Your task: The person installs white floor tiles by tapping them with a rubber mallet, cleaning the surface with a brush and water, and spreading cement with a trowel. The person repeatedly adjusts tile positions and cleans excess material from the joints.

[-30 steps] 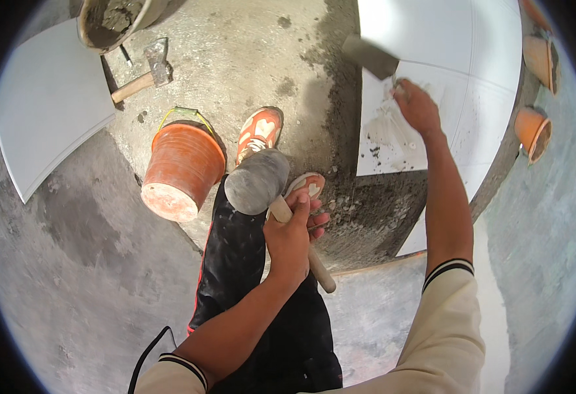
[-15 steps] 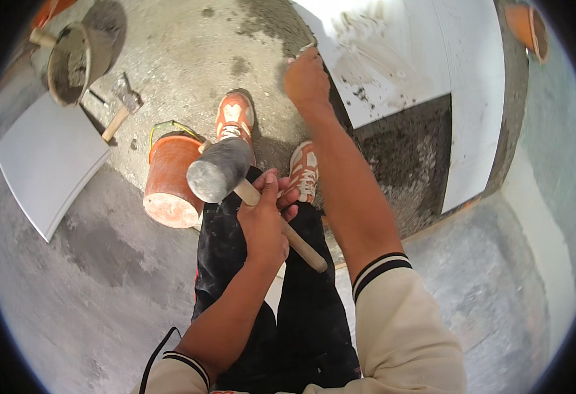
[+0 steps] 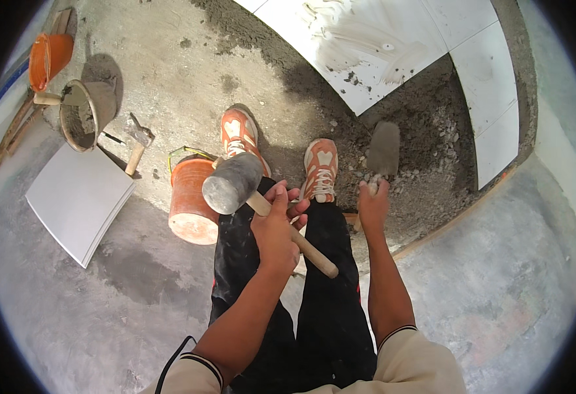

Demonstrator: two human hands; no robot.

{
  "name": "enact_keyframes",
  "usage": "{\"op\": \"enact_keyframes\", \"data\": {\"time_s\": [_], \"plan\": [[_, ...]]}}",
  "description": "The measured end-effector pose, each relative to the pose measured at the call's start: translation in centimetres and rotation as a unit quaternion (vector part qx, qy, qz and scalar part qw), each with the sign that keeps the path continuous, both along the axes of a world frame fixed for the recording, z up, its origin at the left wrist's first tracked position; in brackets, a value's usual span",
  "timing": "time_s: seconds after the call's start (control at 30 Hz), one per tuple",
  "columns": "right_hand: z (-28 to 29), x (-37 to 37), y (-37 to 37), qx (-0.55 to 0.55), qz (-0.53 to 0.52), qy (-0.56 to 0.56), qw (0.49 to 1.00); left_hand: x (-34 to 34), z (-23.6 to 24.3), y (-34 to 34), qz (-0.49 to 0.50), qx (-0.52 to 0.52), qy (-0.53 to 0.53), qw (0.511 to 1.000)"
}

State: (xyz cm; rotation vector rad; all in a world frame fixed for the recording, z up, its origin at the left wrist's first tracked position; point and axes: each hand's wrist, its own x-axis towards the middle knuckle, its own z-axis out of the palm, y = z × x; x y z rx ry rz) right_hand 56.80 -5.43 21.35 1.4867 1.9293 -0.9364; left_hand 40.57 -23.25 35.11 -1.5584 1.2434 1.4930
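My left hand point(image 3: 278, 230) holds a rubber mallet point(image 3: 230, 184) by its wooden handle, the dark head pointing up and left over my legs. In my right hand point(image 3: 373, 203) is a trowel point(image 3: 384, 148), gripped at the handle, its grey blade over the rough mortar bed point(image 3: 432, 144). White tiles point(image 3: 393, 43) lie beyond and to the right of that bed, the nearest large one smeared with mortar and dotted with crumbs. Fingers of the left hand are curled loosely round the mallet handle.
An orange bucket point(image 3: 194, 203) lies left of my shoes. Farther left are a stack of white tiles point(image 3: 81, 197), a hammer point(image 3: 138, 141), a mortar-coated bucket point(image 3: 100, 105) and another orange bucket point(image 3: 51, 59). A wall point(image 3: 557, 118) rises at the right.
My right hand has come back toward me from the tile's left edge, and the trowel blade now shows over the mortar. The view has shifted; the left hand still holds the mallet.
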Motion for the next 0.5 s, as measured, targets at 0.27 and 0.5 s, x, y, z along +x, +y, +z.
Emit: {"op": "enact_keyframes", "data": {"time_s": [0.27, 0.5], "plan": [[-9.1, -18.3, -6.6, -0.02, -0.046, 0.254, 0.966, 0.3, -0.3, 0.6, -0.065, -0.026, 0.012, 0.997], [-11.1, -13.7, -4.2, 0.007, -0.256, 0.192, 0.947, 0.2, 0.4, 1.0, -0.103, -0.028, 0.016, 0.994]]}}
